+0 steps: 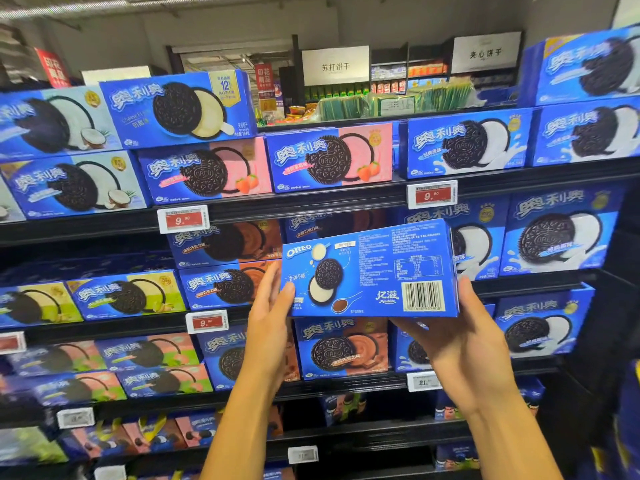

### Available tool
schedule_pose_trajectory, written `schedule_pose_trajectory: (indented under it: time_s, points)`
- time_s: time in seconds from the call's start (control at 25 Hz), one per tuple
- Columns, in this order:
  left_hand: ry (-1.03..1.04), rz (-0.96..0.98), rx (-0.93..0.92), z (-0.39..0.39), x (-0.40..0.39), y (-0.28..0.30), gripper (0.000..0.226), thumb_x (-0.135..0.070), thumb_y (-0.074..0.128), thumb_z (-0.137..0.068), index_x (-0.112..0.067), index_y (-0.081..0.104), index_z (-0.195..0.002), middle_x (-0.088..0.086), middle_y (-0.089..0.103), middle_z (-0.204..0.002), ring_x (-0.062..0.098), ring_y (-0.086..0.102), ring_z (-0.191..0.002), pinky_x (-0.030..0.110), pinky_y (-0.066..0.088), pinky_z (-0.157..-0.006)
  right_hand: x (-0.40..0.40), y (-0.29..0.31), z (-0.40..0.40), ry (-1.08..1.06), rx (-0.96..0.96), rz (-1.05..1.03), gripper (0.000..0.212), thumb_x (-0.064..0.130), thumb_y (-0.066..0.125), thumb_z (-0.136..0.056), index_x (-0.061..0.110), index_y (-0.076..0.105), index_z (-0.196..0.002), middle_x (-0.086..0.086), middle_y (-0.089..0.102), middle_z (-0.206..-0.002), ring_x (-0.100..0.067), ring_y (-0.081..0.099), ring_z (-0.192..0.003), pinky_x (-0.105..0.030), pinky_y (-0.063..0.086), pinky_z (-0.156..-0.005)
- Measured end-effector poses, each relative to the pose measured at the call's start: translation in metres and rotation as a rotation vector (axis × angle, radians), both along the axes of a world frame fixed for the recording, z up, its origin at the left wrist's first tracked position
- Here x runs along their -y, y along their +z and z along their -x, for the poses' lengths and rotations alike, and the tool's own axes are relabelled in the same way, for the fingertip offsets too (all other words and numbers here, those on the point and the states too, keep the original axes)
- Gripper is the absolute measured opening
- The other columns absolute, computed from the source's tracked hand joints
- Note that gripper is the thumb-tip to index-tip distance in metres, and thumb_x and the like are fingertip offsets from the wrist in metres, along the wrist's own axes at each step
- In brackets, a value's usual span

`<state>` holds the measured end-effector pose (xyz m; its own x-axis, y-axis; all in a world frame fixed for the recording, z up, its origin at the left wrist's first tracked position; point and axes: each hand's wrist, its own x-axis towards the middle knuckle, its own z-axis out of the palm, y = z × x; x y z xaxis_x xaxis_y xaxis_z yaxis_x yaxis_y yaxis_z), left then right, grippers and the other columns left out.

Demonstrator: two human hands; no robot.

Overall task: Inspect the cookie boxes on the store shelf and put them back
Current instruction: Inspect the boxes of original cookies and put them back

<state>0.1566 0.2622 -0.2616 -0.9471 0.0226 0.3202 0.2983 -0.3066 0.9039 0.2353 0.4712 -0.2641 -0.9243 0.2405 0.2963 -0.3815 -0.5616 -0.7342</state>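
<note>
I hold a blue Oreo cookie box (370,270) up in front of the second shelf, its back panel with the barcode and nutrition table facing me. My left hand (268,320) grips the box's left end, thumb on the printed face. My right hand (464,337) cups the lower right corner from beneath, thumb up along the right edge. Behind the box, the shelf row (346,202) carries chocolate-flavour boxes (225,244) and original-flavour boxes (557,233).
Black store shelves are packed with Oreo boxes: coconut (69,185) and strawberry (329,157) on top, banana (128,296) at left, peach (145,355) lower down. Red price tags (183,220) clip to the shelf edges. A further aisle with signs (335,65) shows behind.
</note>
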Motion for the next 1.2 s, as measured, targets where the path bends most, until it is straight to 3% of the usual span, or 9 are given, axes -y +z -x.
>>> schedule_pose_trajectory:
  time_s: [0.08,0.28,0.44,0.68,0.8,0.88,1.0,1.12,1.2]
  points:
    - [0.145,0.111,-0.051,-0.007,0.000,0.012,0.037,-0.012,0.059,-0.097,-0.030,0.054,-0.129,-0.017,0.059,-0.133,-0.025,0.055,-0.102,0.007,0.047,-0.085,0.003,0.007,-0.002,-0.056,-0.010,-0.051,0.047,0.044,0.045,-0.096,0.020,0.068,-0.129,-0.011,0.069,-0.130,-0.032,0.064,-0.121,-0.049,0.055,-0.096]
    - [-0.093,0.235,-0.183,-0.042,-0.024,0.035,0.065,-0.059,0.063,-0.072,-0.040,0.053,-0.134,-0.041,0.057,-0.124,-0.019,0.048,-0.121,0.007,0.039,-0.098,0.020,0.029,-0.001,-0.188,-0.115,-0.276,0.041,0.049,0.049,-0.098,0.024,0.071,-0.122,-0.005,0.073,-0.121,-0.024,0.068,-0.115,-0.041,0.058,-0.092]
    - [-0.214,0.242,-0.154,-0.040,-0.043,0.039,0.091,-0.068,0.053,-0.078,-0.025,0.029,-0.155,-0.011,0.033,-0.160,0.004,0.028,-0.147,0.039,0.022,-0.122,0.042,0.034,0.005,-0.163,-0.160,-0.417,0.045,0.055,0.043,-0.096,0.032,0.071,-0.123,0.005,0.072,-0.125,-0.013,0.067,-0.116,-0.021,0.054,-0.086]
    - [-0.429,-0.160,-0.107,-0.036,-0.026,0.035,0.061,-0.063,0.071,-0.076,-0.024,0.070,-0.123,0.003,0.070,-0.124,0.015,0.068,-0.108,0.026,0.054,-0.085,0.052,0.026,0.010,-0.059,-0.173,-0.560,0.054,0.068,0.037,-0.097,0.039,0.062,-0.135,0.017,0.057,-0.144,-0.006,0.048,-0.138,-0.044,0.034,-0.116]
    - [-0.419,-0.406,-0.020,-0.032,-0.018,0.035,0.067,-0.057,0.076,-0.069,-0.016,0.071,-0.120,0.013,0.068,-0.126,0.025,0.066,-0.108,0.037,0.052,-0.087,0.056,0.024,0.011,-0.040,-0.182,-0.585,0.045,0.065,0.047,-0.095,0.044,0.064,-0.131,0.020,0.054,-0.146,-0.002,0.041,-0.142,-0.040,0.027,-0.120]
    - [-0.410,-0.542,0.045,-0.027,-0.012,0.034,0.061,-0.057,0.059,-0.079,-0.016,0.068,-0.123,0.016,0.064,-0.130,0.032,0.058,-0.113,0.046,0.044,-0.092,0.054,0.024,0.014,-0.143,-0.137,-0.562,0.028,0.045,0.053,-0.100,0.048,0.065,-0.125,0.022,0.055,-0.144,0.003,0.040,-0.141,-0.035,0.028,-0.121]
    - [-0.496,-0.681,0.049,-0.020,0.000,0.030,0.056,-0.053,0.034,-0.092,-0.020,0.062,-0.128,0.016,0.060,-0.134,0.035,0.051,-0.120,0.061,0.033,-0.103,0.041,0.022,0.018,-0.377,-0.022,-0.591,0.042,0.021,0.057,-0.101,0.054,0.050,-0.127,0.020,0.047,-0.151,0.008,0.037,-0.139,-0.030,0.029,-0.121]
    - [-0.617,-0.754,-0.012,-0.014,0.010,0.026,0.061,-0.054,0.028,-0.090,-0.022,0.055,-0.134,0.014,0.059,-0.136,0.038,0.050,-0.123,0.067,0.031,-0.105,0.034,0.022,0.017,-0.410,0.006,-0.506,0.052,0.029,0.066,-0.093,0.052,0.042,-0.132,0.016,0.046,-0.149,0.026,0.045,-0.118,-0.007,0.041,-0.099]
    - [-0.665,-0.778,-0.037,-0.010,0.015,0.025,0.064,-0.053,0.036,-0.086,-0.021,0.051,-0.139,0.014,0.056,-0.142,0.040,0.048,-0.128,0.071,0.025,-0.108,0.036,0.023,0.016,-0.345,-0.027,-0.434,0.062,0.039,0.070,-0.081,0.045,0.043,-0.137,0.019,0.053,-0.141,0.017,0.051,-0.122,-0.022,0.044,-0.105]
